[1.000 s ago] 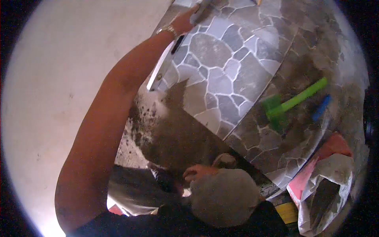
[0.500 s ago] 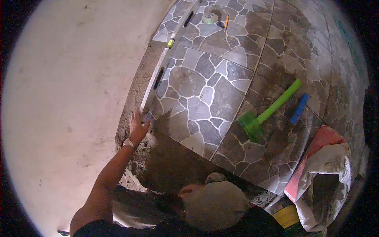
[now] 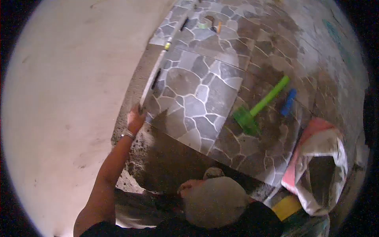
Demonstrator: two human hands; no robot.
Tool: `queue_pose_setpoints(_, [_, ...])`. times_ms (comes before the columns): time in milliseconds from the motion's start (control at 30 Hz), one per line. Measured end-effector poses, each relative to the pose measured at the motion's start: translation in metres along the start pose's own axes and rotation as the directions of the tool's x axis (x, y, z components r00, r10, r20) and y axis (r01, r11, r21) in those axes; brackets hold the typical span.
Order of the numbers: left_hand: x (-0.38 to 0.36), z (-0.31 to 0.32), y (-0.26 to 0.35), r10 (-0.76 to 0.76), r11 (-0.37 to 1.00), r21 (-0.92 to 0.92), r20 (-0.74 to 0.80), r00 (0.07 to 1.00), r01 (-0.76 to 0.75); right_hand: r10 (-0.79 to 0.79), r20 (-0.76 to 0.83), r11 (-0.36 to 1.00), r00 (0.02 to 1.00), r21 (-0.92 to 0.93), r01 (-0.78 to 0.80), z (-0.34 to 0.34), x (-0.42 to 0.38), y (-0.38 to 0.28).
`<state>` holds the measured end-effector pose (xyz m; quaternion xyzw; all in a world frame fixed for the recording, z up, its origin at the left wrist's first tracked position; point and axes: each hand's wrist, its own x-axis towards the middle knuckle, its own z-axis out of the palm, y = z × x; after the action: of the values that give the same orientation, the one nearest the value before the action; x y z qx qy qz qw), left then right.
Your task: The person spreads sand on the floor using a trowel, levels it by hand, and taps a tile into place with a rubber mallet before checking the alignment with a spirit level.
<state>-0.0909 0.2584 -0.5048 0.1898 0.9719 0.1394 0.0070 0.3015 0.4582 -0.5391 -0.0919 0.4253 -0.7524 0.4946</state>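
Note:
My left hand (image 3: 136,118), with a watch on the wrist, grips the near end of a long spirit level (image 3: 152,75). The level lies along the wall-side edge of the stone-patterned tiles (image 3: 193,98), and its yellow vial shows partway up. Low in the view, what looks like my right hand (image 3: 189,187) shows only in part beside a pale rounded shape (image 3: 215,201). That shape looks like a covered knee. The fingers of this hand are mostly hidden, so its hold cannot be made out.
A green mallet (image 3: 246,120) and a blue bar-shaped object (image 3: 289,102) lie on the tiles to the right. An open sack (image 3: 286,179) stands at lower right. Farther off are a tape roll (image 3: 204,23) and an orange pencil (image 3: 219,27). The pale wall (image 3: 71,98) rises at left.
The whole view has shifted a little. My left hand, earlier with fingers spread at the level's near end, is now closed around it.

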Motion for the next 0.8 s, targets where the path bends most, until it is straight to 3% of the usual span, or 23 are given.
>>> queue_pose_setpoints(33, [0.007, 0.008, -0.004, -0.007, 1.0, -0.028, 0.055, 0.998, 0.008, -0.036, -0.019, 0.999, 0.999, 0.024, 0.036, 0.0, -0.007, -0.006])
queue_pose_setpoints(100, [0.008, -0.001, 0.015, -0.011, 0.983, -0.185, -0.01, 1.0, 0.009, -0.138, -0.087, 0.987, 0.987, 0.073, 0.144, -0.008, -0.027, -0.047])
queue_pose_setpoints(167, [-0.005, -0.013, 0.031, -0.071, 0.915, -0.393, 0.07, 0.995, 0.093, -0.26, -0.262, 0.966, 0.929, -0.059, 0.254, -0.033, -0.052, -0.124])
queue_pose_setpoints(200, [-0.016, -0.021, 0.057, -0.086, 0.862, -0.489, 0.12, 0.989, 0.134, -0.319, -0.39, 0.947, 0.864, -0.173, 0.271, -0.053, -0.048, -0.128])
queue_pose_setpoints(233, [-0.033, -0.033, 0.084, -0.102, 0.797, -0.578, 0.159, 0.982, 0.177, -0.668, -0.374, 0.66, 0.643, -0.698, 0.28, -0.067, -0.046, -0.143])
queue_pose_setpoints(267, [-0.054, -0.048, 0.12, -0.11, 0.769, -0.61, 0.169, 0.979, 0.192, -0.903, -0.294, 0.276, 0.312, -0.956, -0.1, -0.082, -0.044, -0.158])
queue_pose_setpoints(300, [-0.069, -0.054, 0.151, -0.116, 0.74, -0.642, 0.17, 0.979, 0.199, -0.594, -0.657, 0.639, 0.464, -0.736, -0.224, -0.087, -0.051, -0.194])
queue_pose_setpoints(367, [-0.108, -0.022, 0.16, 0.198, 0.522, -0.831, -0.1, 0.975, -0.191, -0.702, -0.689, 0.703, 0.179, -0.711, 0.019, -0.096, -0.033, -0.22])
queue_pose_setpoints(400, [-0.125, -0.001, 0.186, 0.117, 0.699, -0.699, -0.099, 0.988, -0.153, -0.741, -0.661, 0.656, 0.117, -0.75, -0.082, -0.105, -0.026, -0.232])
queue_pose_setpoints(467, [-0.16, -0.012, 0.236, 0.326, 0.607, -0.7, -0.213, 0.921, -0.377, -0.748, -0.661, 0.637, -0.048, -0.697, -0.331, -0.128, -0.03, -0.236])
queue_pose_setpoints(500, [-0.164, -0.019, 0.242, 0.397, 0.561, -0.738, -0.158, 0.904, -0.375, -0.711, -0.689, 0.667, -0.141, -0.596, -0.447, -0.121, -0.038, -0.247])
queue_pose_setpoints(533, [-0.17, -0.025, 0.241, 0.463, 0.523, -0.773, -0.097, 0.881, -0.36, -0.636, -0.771, 0.719, -0.036, -0.575, -0.391, -0.107, -0.068, -0.252])
queue_pose_setpoints(567, [-0.169, -0.031, 0.235, 0.41, 0.551, -0.784, -0.043, 0.911, -0.285, -0.543, -0.835, 0.773, 0.092, -0.539, -0.335, -0.074, -0.097, -0.264])
queue_pose_setpoints(633, [-0.155, -0.037, 0.198, 0.263, 0.63, -0.773, 0.119, 0.958, -0.077, -0.578, -0.811, 0.682, 0.092, -0.542, -0.49, -0.072, -0.134, -0.211])
queue_pose_setpoints(700, [-0.106, -0.009, 0.144, 0.217, 0.428, -0.904, 0.11, 0.97, 0.007, -0.552, -0.824, 0.611, 0.124, -0.501, -0.613, -0.036, -0.159, -0.172])
queue_pose_setpoints(767, [-0.071, -0.01, 0.103, 0.187, 0.782, -0.598, -0.043, 0.981, -0.175, -0.697, -0.699, 0.468, 0.161, -0.613, -0.637, -0.016, -0.173, -0.134])
queue_pose_setpoints(800, [-0.049, 0.007, 0.073, 0.243, 0.844, -0.504, 0.051, 0.969, -0.185, -0.756, -0.63, 0.392, 0.178, -0.653, -0.648, -0.006, -0.179, -0.117])
